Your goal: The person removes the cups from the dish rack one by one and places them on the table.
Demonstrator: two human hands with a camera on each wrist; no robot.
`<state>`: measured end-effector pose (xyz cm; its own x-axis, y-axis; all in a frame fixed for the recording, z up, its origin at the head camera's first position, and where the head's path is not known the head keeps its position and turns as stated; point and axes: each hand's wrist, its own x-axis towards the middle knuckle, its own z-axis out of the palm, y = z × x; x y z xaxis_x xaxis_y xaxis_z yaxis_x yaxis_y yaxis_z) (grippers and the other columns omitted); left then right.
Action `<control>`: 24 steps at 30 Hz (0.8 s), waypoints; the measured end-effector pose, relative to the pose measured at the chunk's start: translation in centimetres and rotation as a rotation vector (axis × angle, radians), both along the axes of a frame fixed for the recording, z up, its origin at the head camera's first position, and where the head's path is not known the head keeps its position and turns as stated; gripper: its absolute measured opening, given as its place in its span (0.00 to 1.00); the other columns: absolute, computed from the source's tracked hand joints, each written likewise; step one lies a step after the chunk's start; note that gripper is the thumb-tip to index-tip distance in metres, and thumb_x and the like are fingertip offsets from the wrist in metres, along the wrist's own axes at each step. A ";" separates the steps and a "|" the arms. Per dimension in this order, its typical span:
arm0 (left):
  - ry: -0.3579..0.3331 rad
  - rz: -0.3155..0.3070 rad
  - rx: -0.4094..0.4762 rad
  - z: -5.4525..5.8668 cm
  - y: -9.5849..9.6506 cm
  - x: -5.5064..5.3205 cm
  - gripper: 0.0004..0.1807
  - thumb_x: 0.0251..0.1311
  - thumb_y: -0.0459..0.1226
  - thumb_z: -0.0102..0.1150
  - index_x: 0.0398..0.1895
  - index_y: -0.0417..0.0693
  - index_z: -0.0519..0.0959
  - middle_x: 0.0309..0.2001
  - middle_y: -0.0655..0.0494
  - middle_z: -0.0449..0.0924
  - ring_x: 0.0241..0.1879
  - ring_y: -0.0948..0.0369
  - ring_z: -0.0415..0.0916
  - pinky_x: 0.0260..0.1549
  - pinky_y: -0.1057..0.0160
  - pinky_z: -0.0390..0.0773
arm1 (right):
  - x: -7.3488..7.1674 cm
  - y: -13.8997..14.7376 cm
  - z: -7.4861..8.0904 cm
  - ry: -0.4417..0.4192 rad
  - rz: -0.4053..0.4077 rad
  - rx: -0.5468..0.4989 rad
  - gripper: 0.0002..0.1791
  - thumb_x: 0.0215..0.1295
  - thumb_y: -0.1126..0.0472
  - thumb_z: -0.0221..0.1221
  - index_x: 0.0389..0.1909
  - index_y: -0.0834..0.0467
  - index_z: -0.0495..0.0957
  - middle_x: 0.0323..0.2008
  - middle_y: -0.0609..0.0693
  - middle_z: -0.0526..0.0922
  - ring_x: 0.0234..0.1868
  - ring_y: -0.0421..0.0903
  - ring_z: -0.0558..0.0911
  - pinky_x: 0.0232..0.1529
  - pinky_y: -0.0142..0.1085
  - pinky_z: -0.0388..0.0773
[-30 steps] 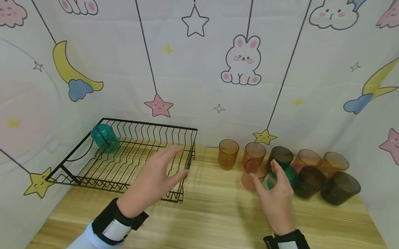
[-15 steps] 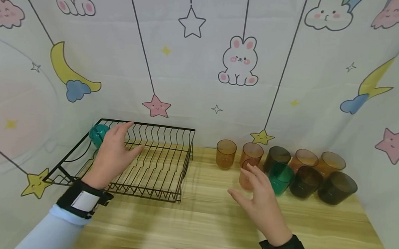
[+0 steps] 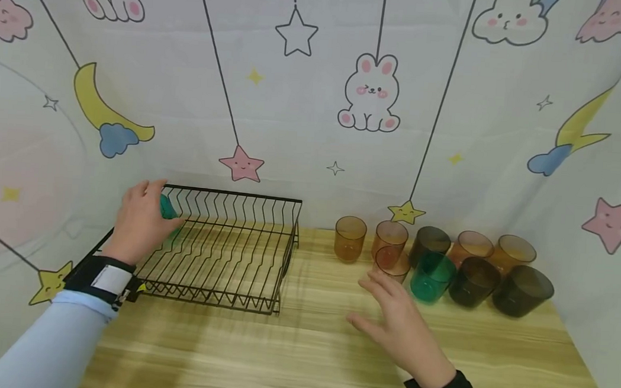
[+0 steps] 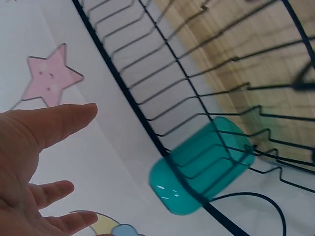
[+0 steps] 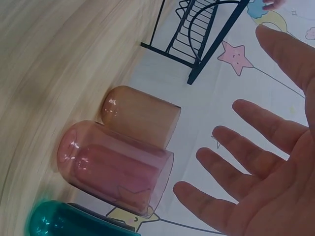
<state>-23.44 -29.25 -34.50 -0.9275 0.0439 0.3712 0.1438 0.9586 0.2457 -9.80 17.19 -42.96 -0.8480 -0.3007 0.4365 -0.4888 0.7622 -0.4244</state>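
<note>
My left hand (image 3: pixel 140 222) is over the left end of a black wire dish rack (image 3: pixel 236 195), its thumb and fingers spread. Partly hidden behind it in the head view is a teal plastic cup (image 3: pixel 166 208). The left wrist view shows that cup (image 4: pixel 189 172) lying upside down against the rack's wires, with the fingers apart from it. My right hand (image 3: pixel 398 333) hovers over the table with spread fingers, holding nothing. It is nearest to a clear pink cup (image 3: pixel 392 261), seen larger in the right wrist view as a pink tumbler (image 5: pixel 115 169).
An amber cup (image 3: pixel 350 241) stands left of the pink ones. A green cup (image 3: pixel 433 278), a dark grey cup (image 3: pixel 523 293), a dark brown cup (image 3: pixel 475 282) and several others stand close together at right. A printed cloth (image 3: pixel 305 110) hangs behind the wooden table.
My left hand has moved left across the rack to the teal cup. The right hand has drawn back from the green cup, down and to the left.
</note>
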 end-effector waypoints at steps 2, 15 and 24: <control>-0.031 0.008 -0.013 -0.2 -0.5 -0.5 0.48 0.46 0.43 0.69 0.67 0.36 0.54 0.62 0.26 0.51 0.59 0.31 0.48 0.47 0.31 0.61 | 0.1 0.0 0.0 -0.016 0.005 0.006 0.35 0.52 0.38 0.64 0.57 0.54 0.72 0.62 0.49 0.66 0.63 0.47 0.63 0.58 0.45 0.63; -0.188 0.068 -0.051 -0.6 -1.9 -3.7 0.53 0.47 0.47 0.67 0.70 0.36 0.48 0.64 0.22 0.39 0.60 0.24 0.34 0.51 0.29 0.53 | 0.3 0.1 -0.2 -0.082 -0.006 0.061 0.36 0.52 0.35 0.62 0.57 0.53 0.73 0.60 0.48 0.68 0.61 0.46 0.65 0.57 0.45 0.65; -0.262 0.063 -0.061 -1.9 -3.0 -4.8 0.50 0.48 0.44 0.66 0.69 0.34 0.49 0.61 0.20 0.43 0.57 0.23 0.40 0.49 0.29 0.56 | 0.3 0.3 -0.1 -0.105 -0.013 0.067 0.34 0.53 0.37 0.63 0.57 0.51 0.73 0.60 0.48 0.68 0.62 0.48 0.65 0.58 0.45 0.63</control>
